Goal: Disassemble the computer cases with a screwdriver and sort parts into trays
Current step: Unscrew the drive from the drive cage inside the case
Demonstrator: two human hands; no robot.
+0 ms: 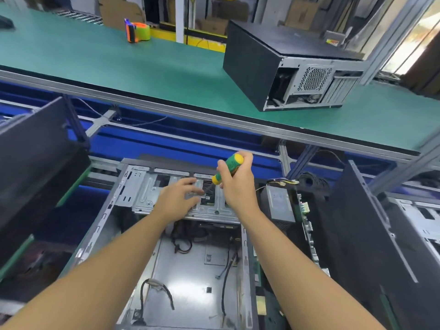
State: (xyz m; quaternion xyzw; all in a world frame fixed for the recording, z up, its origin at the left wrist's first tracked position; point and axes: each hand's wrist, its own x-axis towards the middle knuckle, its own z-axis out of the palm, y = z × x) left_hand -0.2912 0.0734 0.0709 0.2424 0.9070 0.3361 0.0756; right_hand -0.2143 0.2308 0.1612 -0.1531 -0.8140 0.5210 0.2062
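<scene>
Head view blurs the screwdriver (229,168) tip; right hand (238,186) grips its handle, left hand (177,198) rests relaxed-fingered on the bracket (142,190) inside the case (95,236).

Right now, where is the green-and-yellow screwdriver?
Centre of the head view: the green-and-yellow-handled screwdriver is gripped by the right hand, tip angled down at the grey metal drive bracket, just right of the left hand.

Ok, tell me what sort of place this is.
Most likely an electronics workshop or factory line. A long green-matted bench with an aluminium frame carries a black computer case, an opened case lies in front, and the right hand holds a screwdriver over it.
</scene>
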